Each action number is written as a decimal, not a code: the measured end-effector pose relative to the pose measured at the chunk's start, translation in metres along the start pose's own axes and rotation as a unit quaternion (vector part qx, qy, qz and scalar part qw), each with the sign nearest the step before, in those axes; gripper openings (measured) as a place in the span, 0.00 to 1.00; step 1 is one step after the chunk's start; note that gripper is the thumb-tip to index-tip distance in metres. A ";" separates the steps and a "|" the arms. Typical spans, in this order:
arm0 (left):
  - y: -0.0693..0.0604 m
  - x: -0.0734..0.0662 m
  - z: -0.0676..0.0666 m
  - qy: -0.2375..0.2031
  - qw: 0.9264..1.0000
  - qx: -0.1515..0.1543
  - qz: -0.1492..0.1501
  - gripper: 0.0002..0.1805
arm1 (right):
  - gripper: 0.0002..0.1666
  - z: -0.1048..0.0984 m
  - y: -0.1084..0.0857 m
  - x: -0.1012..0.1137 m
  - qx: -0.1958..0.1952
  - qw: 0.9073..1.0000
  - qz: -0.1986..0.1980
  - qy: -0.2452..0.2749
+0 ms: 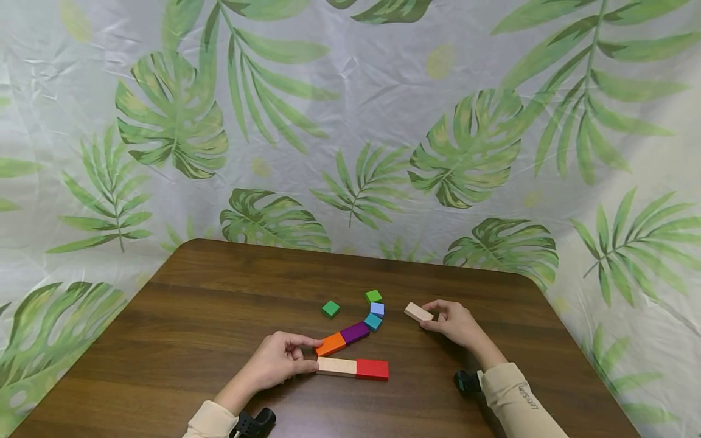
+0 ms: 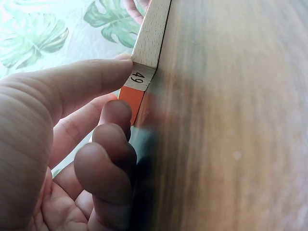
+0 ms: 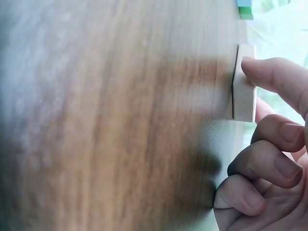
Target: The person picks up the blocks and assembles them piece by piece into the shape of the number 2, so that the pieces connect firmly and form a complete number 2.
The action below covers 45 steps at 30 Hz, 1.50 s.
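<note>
My left hand [image 1: 279,360] has its index fingertip on the left end of an orange block [image 1: 331,345] and its thumb at the left end of a plain wooden block [image 1: 336,365]. In the left wrist view, that block's end face [image 2: 138,76] bears the number 49. A red block [image 1: 372,370] continues the plain one to the right. From the orange block a curved row runs through purple [image 1: 355,333], teal [image 1: 373,322], light blue [image 1: 377,309] and green [image 1: 373,296] blocks. My right hand [image 1: 451,322] pinches another plain wooden block [image 1: 418,312], low at the tabletop.
A separate darker green block [image 1: 331,309] lies left of the curved row. All blocks are on a dark brown wooden table [image 1: 230,286]. Behind its far edge hangs a leaf-patterned cloth [image 1: 306,121].
</note>
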<state>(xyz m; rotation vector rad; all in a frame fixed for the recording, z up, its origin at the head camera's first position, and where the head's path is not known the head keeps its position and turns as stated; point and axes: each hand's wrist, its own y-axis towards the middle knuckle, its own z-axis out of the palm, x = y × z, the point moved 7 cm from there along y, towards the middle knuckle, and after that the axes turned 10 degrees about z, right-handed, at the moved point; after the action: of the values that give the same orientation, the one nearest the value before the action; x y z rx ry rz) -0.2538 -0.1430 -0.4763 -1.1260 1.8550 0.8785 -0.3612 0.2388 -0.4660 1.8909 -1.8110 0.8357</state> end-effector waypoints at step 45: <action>0.000 0.001 -0.001 0.006 1.000 0.001 0.003 0.21 | 0.22 -0.009 0.014 0.013 -0.025 0.999 0.020 0.001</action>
<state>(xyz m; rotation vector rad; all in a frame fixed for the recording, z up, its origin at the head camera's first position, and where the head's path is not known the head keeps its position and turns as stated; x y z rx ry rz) -0.2545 -0.1438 -0.4767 -1.1269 1.8698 0.8750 -0.3765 0.2337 -0.4531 1.8270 -1.8566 0.7989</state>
